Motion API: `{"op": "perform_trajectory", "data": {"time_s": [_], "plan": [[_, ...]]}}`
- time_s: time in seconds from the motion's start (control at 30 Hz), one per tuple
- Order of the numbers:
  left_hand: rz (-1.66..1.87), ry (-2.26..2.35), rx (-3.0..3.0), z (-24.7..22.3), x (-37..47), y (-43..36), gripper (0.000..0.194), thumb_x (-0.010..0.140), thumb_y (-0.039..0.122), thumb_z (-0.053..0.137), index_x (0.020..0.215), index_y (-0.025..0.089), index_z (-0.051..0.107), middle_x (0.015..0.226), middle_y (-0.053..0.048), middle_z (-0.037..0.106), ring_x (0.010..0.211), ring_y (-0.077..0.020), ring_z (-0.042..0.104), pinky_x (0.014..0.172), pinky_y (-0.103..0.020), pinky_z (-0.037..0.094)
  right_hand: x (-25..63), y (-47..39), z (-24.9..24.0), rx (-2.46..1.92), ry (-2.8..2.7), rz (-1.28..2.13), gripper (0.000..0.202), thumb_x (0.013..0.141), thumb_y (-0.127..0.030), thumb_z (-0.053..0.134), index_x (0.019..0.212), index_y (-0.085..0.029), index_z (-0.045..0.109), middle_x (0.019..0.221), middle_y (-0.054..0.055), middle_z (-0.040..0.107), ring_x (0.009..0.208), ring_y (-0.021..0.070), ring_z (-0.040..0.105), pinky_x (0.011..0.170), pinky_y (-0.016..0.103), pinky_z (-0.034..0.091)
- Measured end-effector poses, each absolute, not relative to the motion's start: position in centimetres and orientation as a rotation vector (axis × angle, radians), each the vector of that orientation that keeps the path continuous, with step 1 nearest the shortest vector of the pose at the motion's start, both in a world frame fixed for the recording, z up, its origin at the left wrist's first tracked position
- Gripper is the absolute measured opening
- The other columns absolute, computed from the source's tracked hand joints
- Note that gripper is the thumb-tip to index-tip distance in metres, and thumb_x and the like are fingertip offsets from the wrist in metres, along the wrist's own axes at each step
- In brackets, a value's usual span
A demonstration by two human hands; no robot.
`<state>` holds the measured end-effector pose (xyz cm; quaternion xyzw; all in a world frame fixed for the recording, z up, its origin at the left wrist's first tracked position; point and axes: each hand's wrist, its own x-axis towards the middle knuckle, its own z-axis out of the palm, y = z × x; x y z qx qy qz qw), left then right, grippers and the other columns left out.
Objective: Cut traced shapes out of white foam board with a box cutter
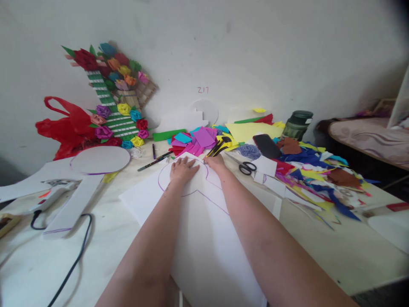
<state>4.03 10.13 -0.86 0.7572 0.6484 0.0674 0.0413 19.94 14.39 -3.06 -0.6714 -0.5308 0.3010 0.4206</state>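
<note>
A large white sheet of board (204, 247) lies in front of me, with a purple outline of a circle and a straight stem drawn on it. My left hand (183, 170) rests flat inside the drawn circle, fingers spread, pressing on the sheet. Beside it, my right hand (216, 163) is closed around a yellow and black utility knife (218, 146) at the circle's right edge. The knife's tip is hidden by my hand. Black-handled scissors (247, 167) lie just right of that hand.
At left are a cut white circle with a stem (102, 160), a glue gun (51, 197) and its black cord. Coloured paper (204, 137), a phone (266, 146), a green bottle (298, 124) and paper scraps (319, 170) lie behind and right. Paper-flower decorations (111, 115) lean on the wall.
</note>
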Motion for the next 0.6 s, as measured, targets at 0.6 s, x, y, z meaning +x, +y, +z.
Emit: {"op": "perform_trajectory", "data": {"time_s": [0.6], "plan": [[0.210, 1.985, 2.313, -1.01, 4.01, 10.26, 0.061, 0.082, 0.069, 0.026, 0.135, 0.041, 0.039, 0.151, 0.007, 0.022, 0.138, -0.0242, 0.016, 0.110, -0.045, 0.013, 19.96, 14.00, -2.51, -1.687, -1.329, 0.787, 0.020, 0.058, -0.024, 0.061, 0.076, -0.018, 0.068, 0.069, 0.003, 0.066, 0.068, 0.0153, 0.061, 0.059, 0.023, 0.044]]}}
